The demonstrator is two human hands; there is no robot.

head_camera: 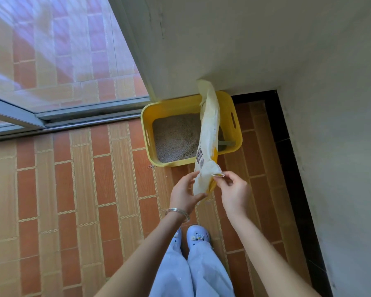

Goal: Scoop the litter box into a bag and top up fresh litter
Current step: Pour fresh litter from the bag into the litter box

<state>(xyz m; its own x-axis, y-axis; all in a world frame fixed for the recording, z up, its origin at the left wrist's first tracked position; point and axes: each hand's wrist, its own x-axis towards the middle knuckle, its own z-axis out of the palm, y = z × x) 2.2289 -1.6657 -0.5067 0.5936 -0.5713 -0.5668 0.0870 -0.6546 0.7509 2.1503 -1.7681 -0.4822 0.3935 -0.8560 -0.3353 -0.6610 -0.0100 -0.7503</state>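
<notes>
- Box (169, 107) sat on the floor (94, 189), far centre, its far edge against the wall (266, 50).
- Litter (174, 138) filled the box, grey and heaped towards the middle. No clumps could be made out at this range.
- Bag (209, 129) hung over the right half of the box, its near end in both hands. It looked limp and flat, and no stream of litter was seen leaving it.
- Left hand (183, 192) gripped the bag's near end, fingers on one face and thumb on the other.
- Right hand (234, 191) pinched a near corner of the bag between thumb and fingertips.
- Scoop (226, 144) lay in the box at the right, mostly hidden behind the bag.
- A few grains (152, 167) lay on the floor just beside the box's near left corner.
- Judgement: top-up was under way or nearly done and the bag close to spent.
- No waste bag was in view, so scooping could not be confirmed.
- Left to do: sweep up the grains.
</notes>
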